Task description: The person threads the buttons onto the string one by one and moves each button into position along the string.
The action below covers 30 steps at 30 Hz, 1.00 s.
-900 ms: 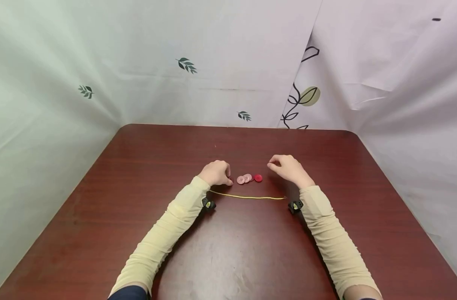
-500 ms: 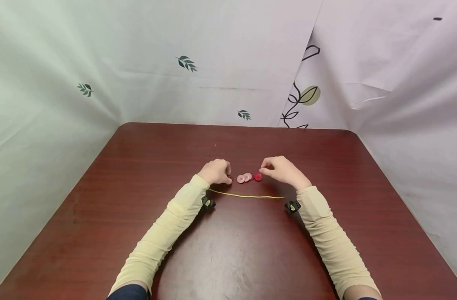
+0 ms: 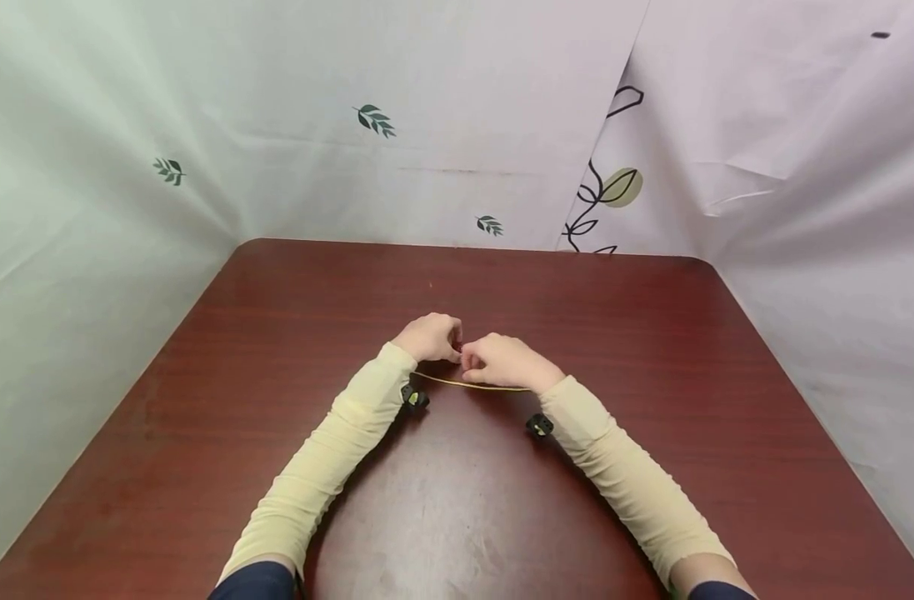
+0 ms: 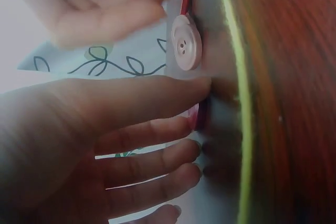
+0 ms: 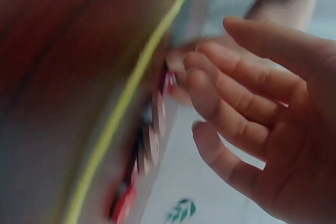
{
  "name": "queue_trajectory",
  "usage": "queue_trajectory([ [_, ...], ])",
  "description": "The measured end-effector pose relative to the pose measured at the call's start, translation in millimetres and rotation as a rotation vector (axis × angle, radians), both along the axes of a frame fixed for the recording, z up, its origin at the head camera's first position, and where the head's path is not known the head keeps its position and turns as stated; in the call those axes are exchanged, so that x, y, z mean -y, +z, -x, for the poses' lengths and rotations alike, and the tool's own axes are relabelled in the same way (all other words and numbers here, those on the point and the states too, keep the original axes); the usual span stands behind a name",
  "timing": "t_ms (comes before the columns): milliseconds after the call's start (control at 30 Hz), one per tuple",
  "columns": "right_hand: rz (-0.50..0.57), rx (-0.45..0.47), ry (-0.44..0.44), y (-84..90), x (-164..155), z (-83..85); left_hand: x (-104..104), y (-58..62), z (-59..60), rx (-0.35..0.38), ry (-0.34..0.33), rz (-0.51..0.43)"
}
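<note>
Part-done imo: pale-pink round buttons [image 4: 192,56] overlapped; magenta-red round button [image 4: 195,114] not yet, by left hand [image 3: 431,337], can't tell grip; right hand [image 3: 503,360] relaxed, empty.

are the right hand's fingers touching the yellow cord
Apart: the right wrist view shows a clear gap between the fingers and the yellow cord.

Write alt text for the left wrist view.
A left hand pinches a partly hidden magenta button near a pale pink button on a red-brown table. A yellow cord runs alongside; a blurred right hand hovers nearby.
</note>
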State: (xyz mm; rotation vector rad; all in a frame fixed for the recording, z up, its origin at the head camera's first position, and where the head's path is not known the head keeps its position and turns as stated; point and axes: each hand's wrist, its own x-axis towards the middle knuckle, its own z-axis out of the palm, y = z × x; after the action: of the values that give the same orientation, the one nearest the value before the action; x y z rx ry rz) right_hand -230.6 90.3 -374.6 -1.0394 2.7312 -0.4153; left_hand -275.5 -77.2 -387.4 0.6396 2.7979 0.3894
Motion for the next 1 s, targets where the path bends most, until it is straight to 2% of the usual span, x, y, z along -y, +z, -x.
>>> queue_trajectory([
  [167,-0.102,0.001,0.013,-2.9,24,-1.0,9,2.2,3.7,0.007,-0.060,-0.033],
  [267,-0.143,0.005,-0.008,-2.5,34,-0.5,16,5.9,5.4,0.022,-0.090,-0.048],
  [533,-0.230,-0.048,0.039,-6.0,51,-2.0,24,11.4,6.7,0.055,-0.112,-0.034],
  [667,-0.276,-0.003,0.019,-4.4,46,-2.2,23,10.2,6.2,0.077,-0.101,-0.043],
  [767,-0.307,0.024,0.045,-1.3,36,-1.7,24,9.3,6.3,0.088,-0.092,-0.043],
  [867,-0.323,0.008,0.099,0.2,24,-1.9,24,9.6,6.5,0.096,-0.098,-0.041],
  [1000,-0.345,0.015,0.110,3.0,6,-2.0,22,9.2,6.6,0.108,-0.099,-0.051],
])
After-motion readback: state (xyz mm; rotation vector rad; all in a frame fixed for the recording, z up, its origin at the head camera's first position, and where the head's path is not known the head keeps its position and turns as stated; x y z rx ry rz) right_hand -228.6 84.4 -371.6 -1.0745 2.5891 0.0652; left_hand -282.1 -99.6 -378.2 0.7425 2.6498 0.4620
